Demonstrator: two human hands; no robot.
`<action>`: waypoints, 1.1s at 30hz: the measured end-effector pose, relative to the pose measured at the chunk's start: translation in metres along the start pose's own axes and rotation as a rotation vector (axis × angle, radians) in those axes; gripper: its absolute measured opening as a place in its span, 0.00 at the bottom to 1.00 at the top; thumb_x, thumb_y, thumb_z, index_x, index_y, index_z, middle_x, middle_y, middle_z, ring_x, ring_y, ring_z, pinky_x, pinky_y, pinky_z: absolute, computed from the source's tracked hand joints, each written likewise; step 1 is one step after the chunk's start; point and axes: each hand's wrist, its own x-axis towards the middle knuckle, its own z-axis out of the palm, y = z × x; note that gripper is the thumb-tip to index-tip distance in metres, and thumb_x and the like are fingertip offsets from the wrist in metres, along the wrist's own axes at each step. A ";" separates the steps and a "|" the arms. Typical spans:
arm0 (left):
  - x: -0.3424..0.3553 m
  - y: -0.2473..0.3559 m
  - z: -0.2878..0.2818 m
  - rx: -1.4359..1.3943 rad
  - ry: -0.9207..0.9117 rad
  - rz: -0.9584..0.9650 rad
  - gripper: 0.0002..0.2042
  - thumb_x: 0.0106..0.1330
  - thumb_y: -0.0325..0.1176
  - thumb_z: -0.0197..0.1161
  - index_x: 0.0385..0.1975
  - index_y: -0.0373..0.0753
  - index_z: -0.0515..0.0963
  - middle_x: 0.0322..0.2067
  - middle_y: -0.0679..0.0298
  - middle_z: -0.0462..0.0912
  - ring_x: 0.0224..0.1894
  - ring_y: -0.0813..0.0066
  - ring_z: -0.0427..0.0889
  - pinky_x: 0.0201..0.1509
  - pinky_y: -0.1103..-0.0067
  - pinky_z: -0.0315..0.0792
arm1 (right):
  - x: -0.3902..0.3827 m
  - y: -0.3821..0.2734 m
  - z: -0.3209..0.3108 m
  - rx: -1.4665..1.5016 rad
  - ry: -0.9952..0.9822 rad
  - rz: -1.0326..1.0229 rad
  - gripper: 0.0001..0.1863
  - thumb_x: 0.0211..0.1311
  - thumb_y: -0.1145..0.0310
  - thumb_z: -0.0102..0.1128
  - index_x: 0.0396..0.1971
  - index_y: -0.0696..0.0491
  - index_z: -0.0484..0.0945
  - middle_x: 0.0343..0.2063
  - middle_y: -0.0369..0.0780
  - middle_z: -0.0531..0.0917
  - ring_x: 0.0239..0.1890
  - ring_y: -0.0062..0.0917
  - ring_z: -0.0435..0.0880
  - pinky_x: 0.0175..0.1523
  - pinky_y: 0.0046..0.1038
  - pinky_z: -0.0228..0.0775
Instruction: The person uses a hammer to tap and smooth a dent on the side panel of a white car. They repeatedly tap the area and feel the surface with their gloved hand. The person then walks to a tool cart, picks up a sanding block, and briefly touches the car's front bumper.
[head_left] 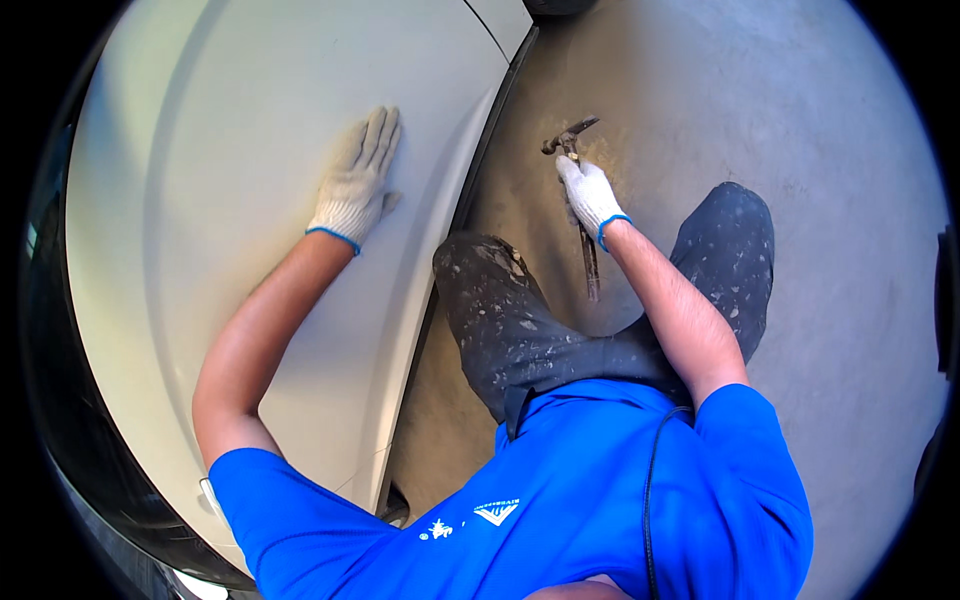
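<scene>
My left hand (355,180), in a cream knit glove with a blue cuff, lies flat on the white car body panel (230,150), fingers extended and pointing away from me, near the panel's right edge. My right hand (590,200), also gloved, grips a worn metal hammer (569,136) beside the car. The hammer's head points away from me, and its long handle runs back beneath my hand toward my legs.
The dark lower edge (490,113) of the car panel runs along my left knee (480,290). Grey concrete floor (830,250) lies under the hammer and around my right knee (730,240). A dark rounded shape (560,6) sits at the top edge.
</scene>
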 end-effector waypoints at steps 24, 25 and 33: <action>-0.079 -0.001 -0.037 -0.290 0.109 0.015 0.38 0.57 0.44 0.67 0.67 0.33 0.63 0.71 0.53 0.59 0.75 0.57 0.54 0.77 0.64 0.49 | -0.049 -0.136 0.051 0.436 0.000 -0.463 0.19 0.73 0.50 0.48 0.32 0.50 0.73 0.15 0.29 0.68 0.11 0.14 0.63 0.16 0.22 0.55; -0.105 -0.004 -0.059 -0.457 0.078 0.018 0.35 0.59 0.43 0.66 0.65 0.33 0.65 0.70 0.52 0.61 0.74 0.55 0.56 0.77 0.62 0.50 | -0.053 -0.146 0.049 0.574 0.004 -0.488 0.19 0.74 0.49 0.48 0.32 0.49 0.73 0.15 0.29 0.68 0.11 0.14 0.63 0.16 0.22 0.55; -0.359 -0.060 -0.069 -0.311 0.753 -0.707 0.18 0.71 0.34 0.58 0.55 0.31 0.75 0.56 0.47 0.78 0.59 0.54 0.77 0.61 0.64 0.72 | -0.039 -0.156 0.094 0.425 0.197 -0.756 0.17 0.74 0.50 0.49 0.31 0.47 0.68 0.15 0.29 0.65 0.14 0.13 0.63 0.16 0.21 0.54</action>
